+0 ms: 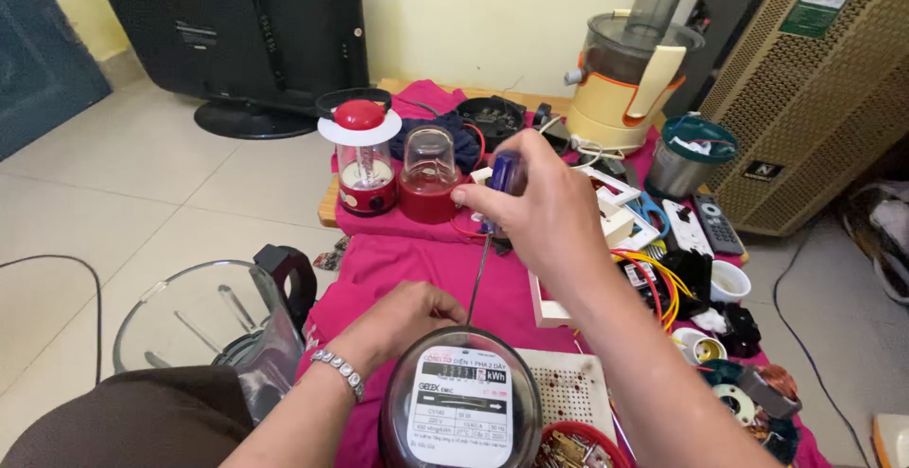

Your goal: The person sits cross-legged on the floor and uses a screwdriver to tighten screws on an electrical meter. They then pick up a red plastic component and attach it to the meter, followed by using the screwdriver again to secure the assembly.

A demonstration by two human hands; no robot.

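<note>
Screwdriver [492, 231] in right hand [535, 207], over meter [461, 402].

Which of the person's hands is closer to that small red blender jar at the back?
The right hand. Holding the screwdriver by its handle, it is just beside the red blender jar. The left hand sits lower down, resting against the electricity meter.

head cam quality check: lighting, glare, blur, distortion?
Head view: soft, even daylight with faint shadows; mild glare on the electric meter dome and the blender jug; straight edges bow towards the frame borders; right hand on the screwdriver and left hand look sharp.
</note>
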